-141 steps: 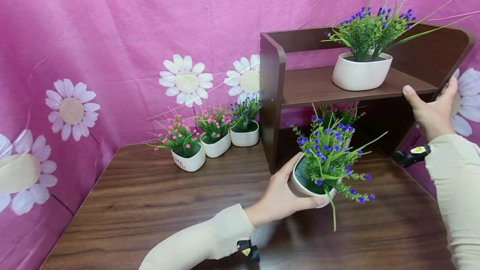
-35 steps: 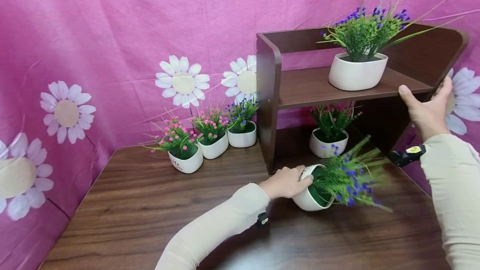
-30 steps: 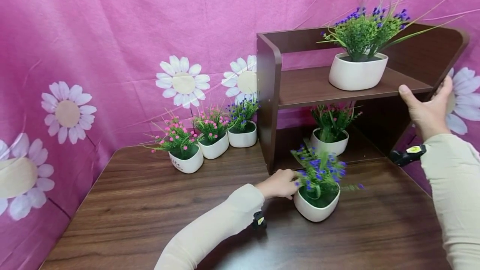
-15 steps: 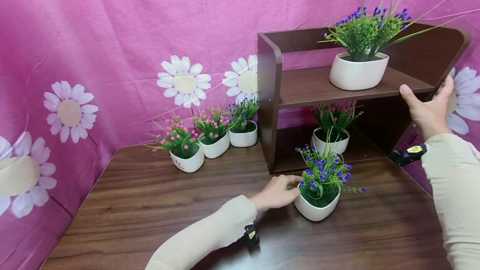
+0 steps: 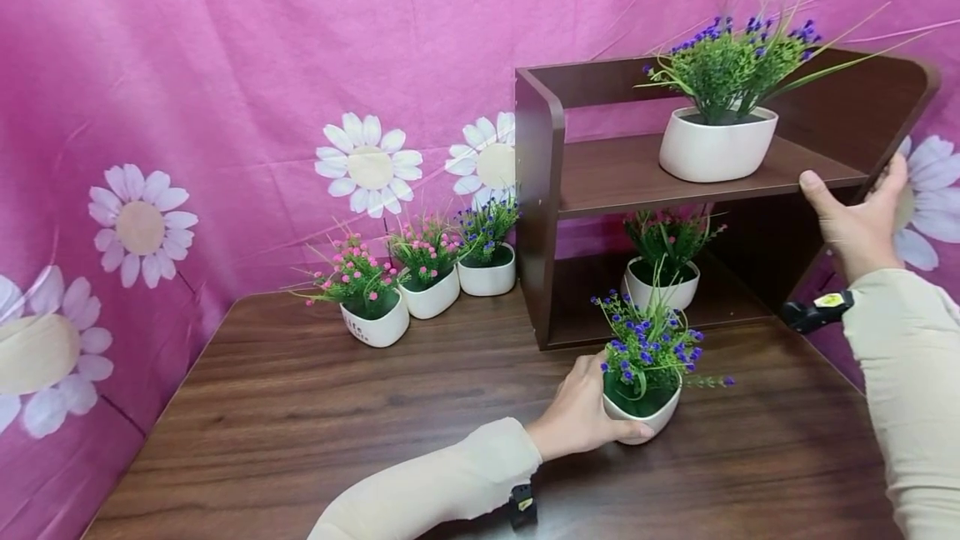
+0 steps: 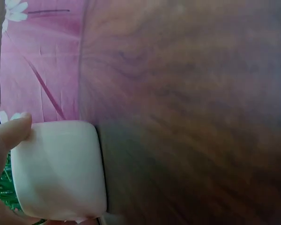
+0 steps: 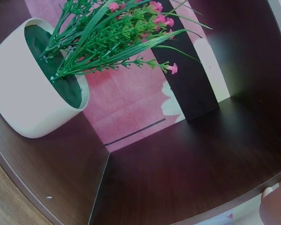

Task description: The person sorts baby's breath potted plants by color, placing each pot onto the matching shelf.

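A white pot of purple-blue flowers (image 5: 651,342) stands upright on the table, in front of the shelf. My left hand (image 5: 573,413) grips this pot from the left, its thumb across the front. The left wrist view shows the pot's smooth white side (image 6: 61,173) close up. On the right, my right hand (image 5: 862,219) holds the dark brown two-tier shelf (image 5: 536,190), thumb at the middle board's front edge and fingers around the side panel. A pot of pink flowers (image 7: 33,89) fills the left of the right wrist view, inside the lower tier.
A larger white pot with purple flowers (image 5: 718,144) stands on the upper tier. Left of the shelf, two pots of pink flowers (image 5: 375,325) and one of blue flowers (image 5: 487,275) line the back of the wooden table (image 5: 300,423). A pink daisy-print cloth (image 5: 247,48) hangs behind.
The purple-flowered pot, earlier held tilted and then tipped rightward, now stands upright. My left hand has gone from its left rim to a grip around its front. My right hand has stayed put.
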`<action>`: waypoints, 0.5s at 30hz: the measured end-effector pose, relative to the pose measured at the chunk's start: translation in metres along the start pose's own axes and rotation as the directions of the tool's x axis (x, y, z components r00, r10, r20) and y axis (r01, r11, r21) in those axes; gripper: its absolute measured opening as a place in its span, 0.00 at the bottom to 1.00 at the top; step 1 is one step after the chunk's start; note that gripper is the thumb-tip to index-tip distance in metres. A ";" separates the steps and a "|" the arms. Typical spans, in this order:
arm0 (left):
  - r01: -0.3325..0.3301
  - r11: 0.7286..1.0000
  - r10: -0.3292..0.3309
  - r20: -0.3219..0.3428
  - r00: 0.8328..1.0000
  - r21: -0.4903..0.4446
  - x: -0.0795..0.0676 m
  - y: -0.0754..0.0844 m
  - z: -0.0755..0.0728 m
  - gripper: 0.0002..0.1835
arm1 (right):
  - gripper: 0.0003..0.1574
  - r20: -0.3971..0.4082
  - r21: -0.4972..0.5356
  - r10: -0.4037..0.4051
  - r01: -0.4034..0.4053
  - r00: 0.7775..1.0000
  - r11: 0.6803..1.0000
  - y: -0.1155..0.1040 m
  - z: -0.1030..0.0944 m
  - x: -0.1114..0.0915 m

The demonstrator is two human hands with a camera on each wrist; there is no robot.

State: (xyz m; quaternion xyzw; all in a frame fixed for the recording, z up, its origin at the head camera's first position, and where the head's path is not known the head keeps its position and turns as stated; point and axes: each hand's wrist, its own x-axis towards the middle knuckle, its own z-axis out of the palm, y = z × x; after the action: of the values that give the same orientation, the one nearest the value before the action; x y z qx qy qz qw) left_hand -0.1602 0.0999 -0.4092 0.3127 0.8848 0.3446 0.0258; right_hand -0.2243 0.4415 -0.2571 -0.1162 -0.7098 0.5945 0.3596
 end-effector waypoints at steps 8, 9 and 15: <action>-0.002 0.999 0.002 0.000 1.000 0.047 0.001 -0.013 -0.010 0.46 | 0.57 0.005 -0.018 0.009 -0.009 1.000 1.000 0.000 0.003 0.001; 0.008 0.999 -0.008 0.005 1.000 0.041 0.001 -0.014 -0.011 0.46 | 0.57 0.006 -0.008 0.008 -0.008 1.000 1.000 0.000 0.003 0.001; 0.029 0.999 -0.029 0.017 0.999 0.022 0.004 -0.015 -0.007 0.55 | 0.58 0.002 0.091 0.013 -0.013 1.000 0.996 0.001 0.001 0.000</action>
State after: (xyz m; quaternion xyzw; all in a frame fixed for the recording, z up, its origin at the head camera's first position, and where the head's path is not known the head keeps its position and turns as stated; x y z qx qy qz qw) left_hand -0.1731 0.0898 -0.4126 0.3032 0.8926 0.3318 0.0351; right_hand -0.2250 0.4409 -0.2578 -0.1038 -0.6815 0.6285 0.3604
